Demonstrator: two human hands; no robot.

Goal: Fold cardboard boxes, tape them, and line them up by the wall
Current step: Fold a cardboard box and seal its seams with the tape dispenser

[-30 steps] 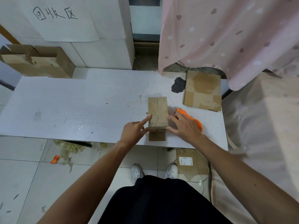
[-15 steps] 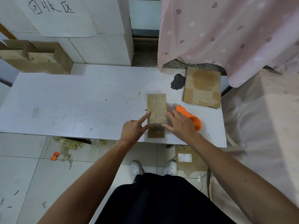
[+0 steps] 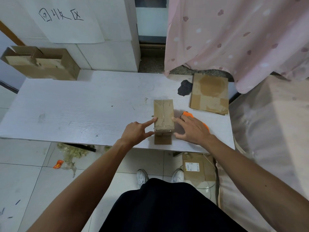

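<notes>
Box: the small cardboard box (image 3: pixel 163 114) stands on the bench (image 3: pixel 83 111) near its front edge, right of the middle, between my two hands.
Left hand: my left hand (image 3: pixel 135 133) lies on the bench just left of the box, index finger and thumb straight and pointing at it. The index tip touches the box's upper left edge, and nothing is gripped.
Right hand: my right hand (image 3: pixel 192 129) rests flat and spread just right of the box. Its fingers (image 3: pixel 177 120) are straight, the index tip against the box's right side, holding nothing.
Box shape: tall and narrow, plain brown, matt, with two top flaps meeting at a centre seam.
Tape: a shiny strip catches light across the near top edge.
Flap: one brown flap (image 3: pixel 163 139) lies flat on the bench toward me, below the box.
Orange tool: a smooth orange plastic object (image 3: pixel 188 114) is partly hidden under my right hand; what it is I cannot tell.
Flat cardboard: a flattened sheet (image 3: pixel 209 93) with a darker round stain lies behind and to the right.
Wall boxes: open brown boxes (image 3: pixel 41 64) sit at the far left against the wall.
Bench surface: white, finely grained, scuffed.
</notes>
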